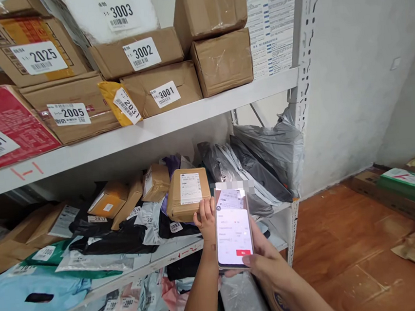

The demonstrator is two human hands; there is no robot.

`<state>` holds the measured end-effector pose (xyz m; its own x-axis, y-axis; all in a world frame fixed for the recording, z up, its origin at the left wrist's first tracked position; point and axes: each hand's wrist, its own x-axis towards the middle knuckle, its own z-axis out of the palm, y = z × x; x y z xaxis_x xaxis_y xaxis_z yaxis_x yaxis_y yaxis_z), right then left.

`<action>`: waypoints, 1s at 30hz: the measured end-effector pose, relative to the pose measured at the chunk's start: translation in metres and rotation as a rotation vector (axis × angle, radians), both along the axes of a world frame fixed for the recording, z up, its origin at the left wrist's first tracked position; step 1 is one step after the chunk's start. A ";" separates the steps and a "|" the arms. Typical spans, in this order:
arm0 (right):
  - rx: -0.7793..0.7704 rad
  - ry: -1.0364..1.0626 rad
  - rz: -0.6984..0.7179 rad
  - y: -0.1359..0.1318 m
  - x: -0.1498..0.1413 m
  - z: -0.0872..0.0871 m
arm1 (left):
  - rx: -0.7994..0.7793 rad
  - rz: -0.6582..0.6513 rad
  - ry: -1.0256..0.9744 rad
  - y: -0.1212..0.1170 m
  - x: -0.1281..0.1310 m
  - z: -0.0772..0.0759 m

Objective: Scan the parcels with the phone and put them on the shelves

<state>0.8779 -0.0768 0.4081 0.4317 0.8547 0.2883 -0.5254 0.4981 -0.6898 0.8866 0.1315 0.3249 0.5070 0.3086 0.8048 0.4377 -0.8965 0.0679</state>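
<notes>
My right hand (263,257) holds a smartphone (233,236) upright, its thumb on a red button low on the lit screen. Part of the screen shows a label-like picture; the small text is too blurred to read. Just left of the phone, my left hand (206,219) grips the lower right corner of a small brown cardboard box (172,190), its fingers curled at the edge. A white printed label (190,187) faces up on the box. The phone hides part of my left hand. Below the box lies a dark parcel bag tagged 3003 (175,227).
On the upper shelf (188,109) stand numbered cartons, among them the box tagged 3001 (164,88). Bagged parcels crowd the middle shelf, with grey plastic bags (266,154) at its right end. A perforated white post (301,83) borders it. Cartons (412,187) lie on the floor at right.
</notes>
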 end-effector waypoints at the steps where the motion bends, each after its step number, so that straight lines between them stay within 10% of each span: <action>1: 0.005 -0.003 -0.008 -0.005 0.001 -0.002 | 0.048 0.042 -0.005 0.000 0.001 -0.001; 19: -0.071 0.043 -0.099 -0.040 0.010 0.003 | 0.163 0.127 -0.096 0.009 0.007 -0.006; 30: 0.033 -0.040 -0.040 -0.068 0.032 0.009 | 0.312 0.124 -0.384 -0.030 -0.058 0.046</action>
<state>0.9100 -0.1445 0.4172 0.4527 0.8268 0.3340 -0.4773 0.5411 -0.6924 0.8283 0.1020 0.3707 0.1317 0.0633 0.9893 0.5384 -0.8425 -0.0178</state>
